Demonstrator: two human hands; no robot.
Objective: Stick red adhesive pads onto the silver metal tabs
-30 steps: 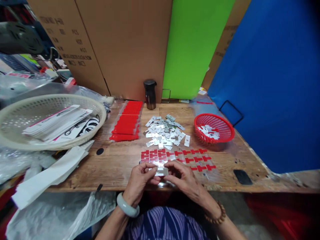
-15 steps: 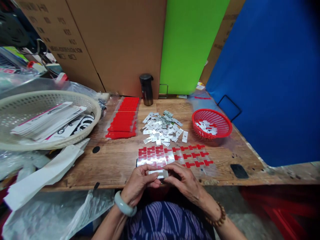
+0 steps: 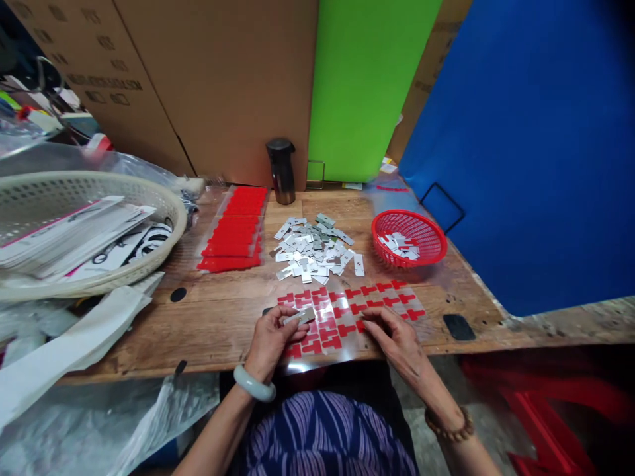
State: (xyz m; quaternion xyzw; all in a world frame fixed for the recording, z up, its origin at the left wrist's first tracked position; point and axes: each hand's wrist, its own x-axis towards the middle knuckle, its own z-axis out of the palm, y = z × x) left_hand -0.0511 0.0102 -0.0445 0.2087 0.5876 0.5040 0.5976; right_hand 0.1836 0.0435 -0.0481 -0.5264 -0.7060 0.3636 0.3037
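Judging from the pose, seemingly at the step of keeping one plate [image 3: 306, 316] ready while picking at a red sticker [image 3: 346, 330] on the clear sheet [image 3: 302, 365], in the lower centre of the frame. For such work, probably in need of a fine pinch at the sticker's edge, a steady hold on the plate, and only a light pull on the sheet.

With the left hand [image 3: 270, 337], left of lower centre, gripping the plate by one end between thumb and fingers; leaving the other end free, over the left part of the sheet and pointing to the right.

With the right hand [image 3: 399, 340], right of lower centre, leaning over the sheet in a loose, half-curled shape, with thumb and forefinger near each other beside the stickers. Not possible to tell whether touching one or already pinching something thin.

Near the centre of the frame, just above the sheet, a loose pile [image 3: 315, 248] of similar plates. To the right of this, a red basket [image 3: 436, 248] with plates and some red bits inside.
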